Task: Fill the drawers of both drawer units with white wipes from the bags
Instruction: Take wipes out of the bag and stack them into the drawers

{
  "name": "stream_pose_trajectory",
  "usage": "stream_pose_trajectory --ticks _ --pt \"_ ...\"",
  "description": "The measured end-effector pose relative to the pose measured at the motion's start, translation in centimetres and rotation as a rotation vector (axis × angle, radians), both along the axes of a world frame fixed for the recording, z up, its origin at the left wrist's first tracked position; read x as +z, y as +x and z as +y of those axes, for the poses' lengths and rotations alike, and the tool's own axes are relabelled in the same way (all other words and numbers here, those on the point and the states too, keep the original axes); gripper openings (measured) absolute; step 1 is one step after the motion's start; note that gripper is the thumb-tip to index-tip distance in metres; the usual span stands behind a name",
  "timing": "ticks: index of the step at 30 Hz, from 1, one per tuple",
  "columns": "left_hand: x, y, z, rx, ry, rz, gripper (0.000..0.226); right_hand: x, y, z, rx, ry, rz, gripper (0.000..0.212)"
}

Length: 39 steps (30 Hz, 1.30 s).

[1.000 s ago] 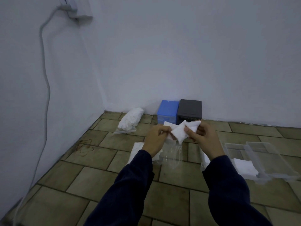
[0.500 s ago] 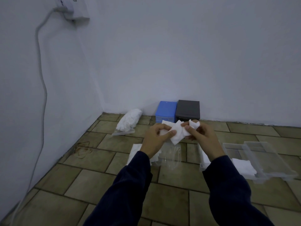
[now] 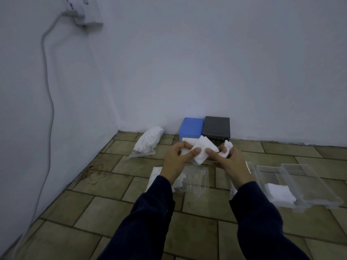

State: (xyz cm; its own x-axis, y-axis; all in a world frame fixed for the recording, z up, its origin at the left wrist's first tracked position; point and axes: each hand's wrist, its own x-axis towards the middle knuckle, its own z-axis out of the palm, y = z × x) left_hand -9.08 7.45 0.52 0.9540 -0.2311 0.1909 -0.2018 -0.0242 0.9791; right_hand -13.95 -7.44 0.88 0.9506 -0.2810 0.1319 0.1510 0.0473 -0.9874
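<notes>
**Inspector:** Head view, the only one. Report the hands.

**Assistant:** Both are raised above the tiled floor [image 3: 197, 218]. The left hand [image 3: 177, 159] has thumb and fingers curled onto a flat white wipe [image 3: 201, 150]. The right hand [image 3: 228, 158] pinches that wipe's near edge with thumb and forefinger, and its other fingers are curled round a crumpled wipe [image 3: 227, 149].

**Inspector:** Why held so?

**Assistant:** In my judgement, to peel or flatten one sheet between two hands before it goes in a drawer.

**Inspector:** Orientation of the flat wipe?

**Assistant:** It sits as a diamond, one corner up toward the wall, one down toward the person; the long axis runs roughly upper right to lower left. It faces the camera.

**Inspector:** Supply and destination?

**Assistant:** An opened clear bag [image 3: 195, 182] lies directly below the hands, with loose wipes beside it; a full bag [image 3: 148, 140] lies near the corner. The blue drawer unit [image 3: 191, 127] and black drawer unit [image 3: 216, 126] stand touching against the wall. Clear drawers [image 3: 308, 182] lie pulled out to the right, within reach; one holds a wipe stack [image 3: 279, 192].

**Inspector:** Progress?

**Assistant:** Early, I judge; the far-right drawer shows nothing inside.
</notes>
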Motion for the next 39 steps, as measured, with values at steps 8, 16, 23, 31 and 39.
stream_pose_trajectory --ticks 8,16,23,31,39 --pt "0.1 0.0 0.3 -0.064 -0.033 0.047 0.024 0.3 -0.1 -0.3 -0.016 -0.114 -0.089 0.032" --pt "0.9 -0.7 0.1 -0.008 -0.118 0.044 0.003 0.6 0.0 -0.2 -0.027 0.03 -0.158 0.025" --pt "1.0 -1.1 -0.1 -0.003 -0.095 -0.012 0.018 0.7 -0.1 0.4 -0.007 0.027 -0.145 0.031" --pt "0.7 -1.2 0.4 0.002 0.036 -0.142 0.034 1.0 -0.5 -0.5 0.01 0.013 -0.15 0.033" --pt "0.2 -0.4 0.2 -0.015 -0.026 0.019 0.06 1.0 -0.1 -0.3 0.018 -0.117 -0.13 0.025"
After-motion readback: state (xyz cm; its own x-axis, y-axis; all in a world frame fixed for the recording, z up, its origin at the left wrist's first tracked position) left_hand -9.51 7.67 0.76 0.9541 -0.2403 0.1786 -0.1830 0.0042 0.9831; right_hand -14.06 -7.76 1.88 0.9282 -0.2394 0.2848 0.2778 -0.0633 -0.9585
